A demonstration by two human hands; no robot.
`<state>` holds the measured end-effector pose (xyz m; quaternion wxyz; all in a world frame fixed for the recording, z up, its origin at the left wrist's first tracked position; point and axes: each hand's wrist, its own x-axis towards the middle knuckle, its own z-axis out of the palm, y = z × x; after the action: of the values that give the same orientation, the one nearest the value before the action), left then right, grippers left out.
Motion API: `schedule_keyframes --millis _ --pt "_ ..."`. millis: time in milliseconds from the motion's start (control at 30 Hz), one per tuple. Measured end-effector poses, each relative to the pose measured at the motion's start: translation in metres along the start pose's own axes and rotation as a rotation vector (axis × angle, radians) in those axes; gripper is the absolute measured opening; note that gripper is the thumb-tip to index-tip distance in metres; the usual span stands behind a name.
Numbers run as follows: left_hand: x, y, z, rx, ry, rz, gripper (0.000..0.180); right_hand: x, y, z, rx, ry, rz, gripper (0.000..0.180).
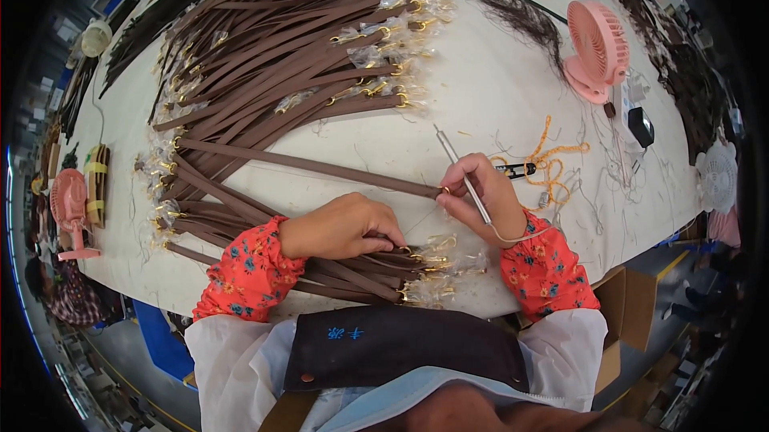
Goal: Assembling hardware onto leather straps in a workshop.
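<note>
My right hand (486,196) is closed around a slim silver pen-shaped tool (463,176) with a thin cord running back past the wrist. Its thumb and forefinger also pinch the gold-coloured end of a long brown strap (320,165), which stretches left across the table. My left hand (343,226) is bent over a lower bundle of brown straps (336,278), fingertips pressed together near the bundle's right-hand ends. What those fingertips hold, if anything, is too small to tell. Gold hooks in clear plastic wrap (440,260) lie beside them.
A large heap of brown straps (296,40) covers the far left of the table. A pink fan (594,44) stands at the far right, another pink fan (70,204) at the left edge. Orange cord (553,164) and black snips (517,169) lie right of my right hand.
</note>
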<state>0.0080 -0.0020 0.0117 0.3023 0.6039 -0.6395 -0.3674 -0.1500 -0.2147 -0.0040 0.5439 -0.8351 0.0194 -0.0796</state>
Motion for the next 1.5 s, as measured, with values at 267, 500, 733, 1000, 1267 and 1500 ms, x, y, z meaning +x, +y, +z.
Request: schedule_keyframes --millis 267,500,733,1000,1267,1500 --pt "0.008 0.007 -0.008 0.194 0.381 0.053 0.019 0.004 0.006 0.006 0.000 0.119 0.015 0.026" --pt "0.006 -0.018 -0.013 0.188 0.330 -0.215 0.016 0.005 0.001 0.009 -0.061 0.052 -0.109 0.023" --pt "0.015 0.007 -0.014 0.337 0.428 -0.048 0.021 0.002 0.006 0.006 0.021 0.040 -0.028 0.026" --pt "0.038 -0.009 0.008 0.142 0.334 -0.050 0.022 0.007 -0.005 0.002 0.415 0.239 0.039 0.035" --pt "0.038 -0.011 0.015 0.189 0.416 0.002 0.015 0.006 0.002 -0.003 0.717 0.334 0.160 0.033" --pt "0.035 -0.012 0.012 0.100 0.450 -0.040 0.014 0.007 -0.004 -0.004 0.704 0.275 0.251 0.034"
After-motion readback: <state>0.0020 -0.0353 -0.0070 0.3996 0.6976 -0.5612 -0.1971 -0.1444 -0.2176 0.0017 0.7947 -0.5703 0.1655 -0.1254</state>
